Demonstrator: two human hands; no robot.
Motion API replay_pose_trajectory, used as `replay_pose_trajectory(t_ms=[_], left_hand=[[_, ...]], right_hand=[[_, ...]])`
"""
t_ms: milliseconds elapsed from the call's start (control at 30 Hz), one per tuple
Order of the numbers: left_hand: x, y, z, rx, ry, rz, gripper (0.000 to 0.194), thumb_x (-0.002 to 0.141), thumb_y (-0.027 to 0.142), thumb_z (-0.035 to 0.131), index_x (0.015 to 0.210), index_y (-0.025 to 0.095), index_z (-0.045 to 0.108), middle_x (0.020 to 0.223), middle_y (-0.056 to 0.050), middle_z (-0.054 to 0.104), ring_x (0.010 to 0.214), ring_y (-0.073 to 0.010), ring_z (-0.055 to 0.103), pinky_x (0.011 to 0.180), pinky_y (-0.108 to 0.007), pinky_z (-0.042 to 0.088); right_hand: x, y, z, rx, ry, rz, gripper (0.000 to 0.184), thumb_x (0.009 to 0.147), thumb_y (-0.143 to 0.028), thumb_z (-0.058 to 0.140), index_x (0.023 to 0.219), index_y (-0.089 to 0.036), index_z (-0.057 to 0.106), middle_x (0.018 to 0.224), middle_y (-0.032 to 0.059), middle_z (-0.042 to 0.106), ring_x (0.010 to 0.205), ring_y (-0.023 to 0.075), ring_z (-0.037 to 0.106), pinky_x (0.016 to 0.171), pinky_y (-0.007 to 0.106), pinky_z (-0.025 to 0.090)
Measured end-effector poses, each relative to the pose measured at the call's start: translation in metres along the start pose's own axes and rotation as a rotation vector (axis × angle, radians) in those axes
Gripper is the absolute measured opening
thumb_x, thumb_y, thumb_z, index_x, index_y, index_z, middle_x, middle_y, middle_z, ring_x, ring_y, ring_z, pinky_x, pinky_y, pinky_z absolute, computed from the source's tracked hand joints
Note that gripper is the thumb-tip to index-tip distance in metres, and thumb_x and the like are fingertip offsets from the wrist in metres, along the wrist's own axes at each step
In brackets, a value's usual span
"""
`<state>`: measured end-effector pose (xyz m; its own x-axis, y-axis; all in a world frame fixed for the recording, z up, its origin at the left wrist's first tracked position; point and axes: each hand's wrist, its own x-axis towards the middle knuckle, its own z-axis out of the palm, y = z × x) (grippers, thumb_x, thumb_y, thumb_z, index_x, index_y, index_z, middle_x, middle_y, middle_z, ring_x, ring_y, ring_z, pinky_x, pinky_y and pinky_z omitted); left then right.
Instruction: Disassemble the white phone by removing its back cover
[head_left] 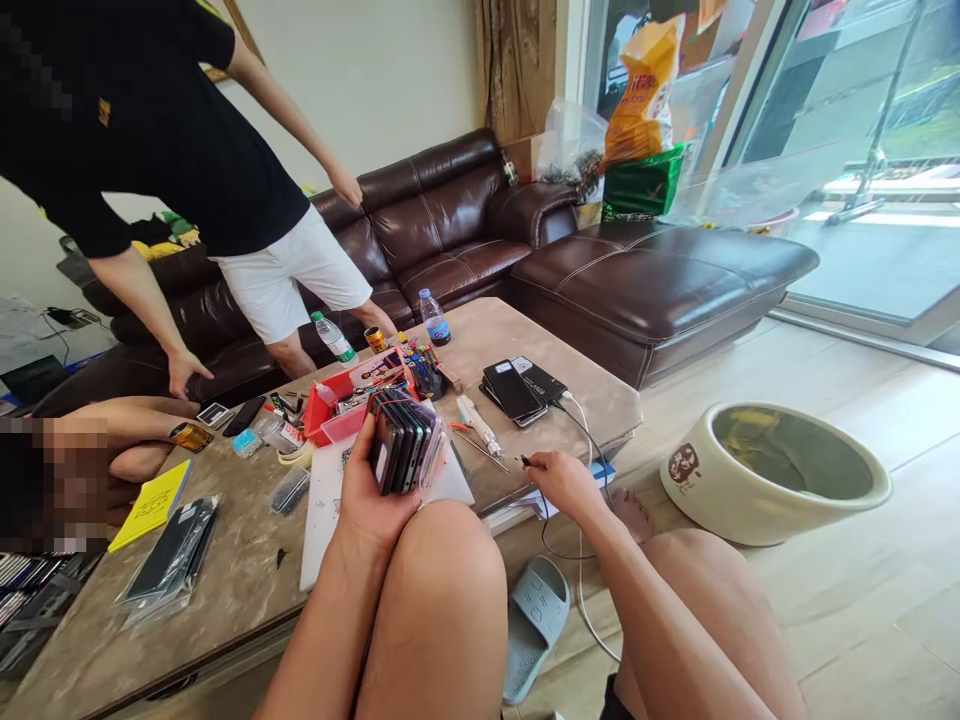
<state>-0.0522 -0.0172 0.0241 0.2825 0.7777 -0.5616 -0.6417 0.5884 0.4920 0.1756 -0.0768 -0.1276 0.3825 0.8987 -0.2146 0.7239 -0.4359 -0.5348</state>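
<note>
My left hand (369,492) is closed around a stack of several smartphones (399,445), held on edge above my knee. My right hand (562,485) pinches the small dark plug of a charging cable (527,461) near the table's edge. The black cable runs toward a black power bank (541,378), where a white cable also ends. Beside the power bank lie more phones (514,390), stacked flat. A white glue-gun-like tool (478,425) and tweezers (480,447) rest between my hands. Beneath the held stack is a white mat (322,530).
On the stone-topped table (240,590) stand a red toolbox (322,412), bottles (435,318) and a yellow notebook (154,505). One person (172,130) stands by the brown sofa (457,220); another sits at left. A ceramic tub (750,490) and slipper (536,620) are on the floor.
</note>
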Motion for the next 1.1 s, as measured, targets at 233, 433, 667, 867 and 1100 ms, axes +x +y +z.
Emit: replay_pose_trajectory(t_ms=[233, 433, 667, 867, 1100], left_hand=[[-0.035, 0.012, 0.008, 0.005, -0.132, -0.007, 0.049, 0.105, 0.048, 0.045, 0.099, 0.013, 0.078, 0.093, -0.015, 0.082, 0.084, -0.0265, 0.080, 0.083, -0.041, 0.066], [-0.081, 0.023, 0.003, -0.081, -0.272, 0.047, 0.050, 0.104, 0.049, 0.045, 0.106, 0.012, 0.079, 0.102, -0.017, 0.082, 0.093, -0.0282, 0.080, 0.081, -0.036, 0.067], [-0.118, 0.031, 0.000, -0.055, -0.272, 0.093, 0.049, 0.104, 0.049, 0.046, 0.103, 0.013, 0.080, 0.098, -0.016, 0.082, 0.089, -0.0283, 0.081, 0.074, -0.037, 0.068], [-0.106, 0.029, -0.012, -0.094, -0.368, -0.042, 0.051, 0.104, 0.055, 0.043, 0.113, 0.019, 0.078, 0.099, -0.012, 0.082, 0.092, -0.0271, 0.080, 0.074, -0.037, 0.068], [-0.061, 0.007, -0.025, -0.017, -0.465, -0.288, 0.049, 0.106, 0.050, 0.042, 0.123, 0.017, 0.074, 0.102, -0.013, 0.081, 0.092, -0.0252, 0.080, 0.084, -0.039, 0.066]], right_hand=[[0.000, 0.008, 0.011, 0.030, 0.011, 0.020, 0.025, 0.095, -0.029, 0.056, 0.092, -0.023, 0.080, 0.095, 0.0086, 0.079, 0.090, 0.0227, 0.071, 0.064, 0.028, 0.033], [-0.008, 0.025, 0.015, 0.078, 0.019, 0.036, 0.022, 0.092, -0.022, 0.059, 0.082, -0.020, 0.078, 0.079, 0.0067, 0.076, 0.076, 0.0202, 0.069, 0.062, 0.027, 0.034], [-0.013, 0.039, 0.015, 0.206, 0.077, 0.120, 0.022, 0.099, -0.027, 0.059, 0.084, -0.017, 0.073, 0.079, 0.0045, 0.072, 0.075, 0.0186, 0.067, 0.072, 0.030, 0.046], [-0.027, 0.044, 0.025, 0.406, 0.107, 0.151, 0.025, 0.097, -0.038, 0.063, 0.083, -0.018, 0.068, 0.077, 0.0018, 0.070, 0.077, 0.0180, 0.066, 0.078, 0.032, 0.051], [-0.064, 0.049, 0.019, 0.784, 0.156, 0.110, 0.040, 0.080, -0.036, 0.067, 0.112, -0.016, 0.077, 0.107, 0.0089, 0.079, 0.096, 0.0246, 0.073, 0.083, 0.032, 0.055]])
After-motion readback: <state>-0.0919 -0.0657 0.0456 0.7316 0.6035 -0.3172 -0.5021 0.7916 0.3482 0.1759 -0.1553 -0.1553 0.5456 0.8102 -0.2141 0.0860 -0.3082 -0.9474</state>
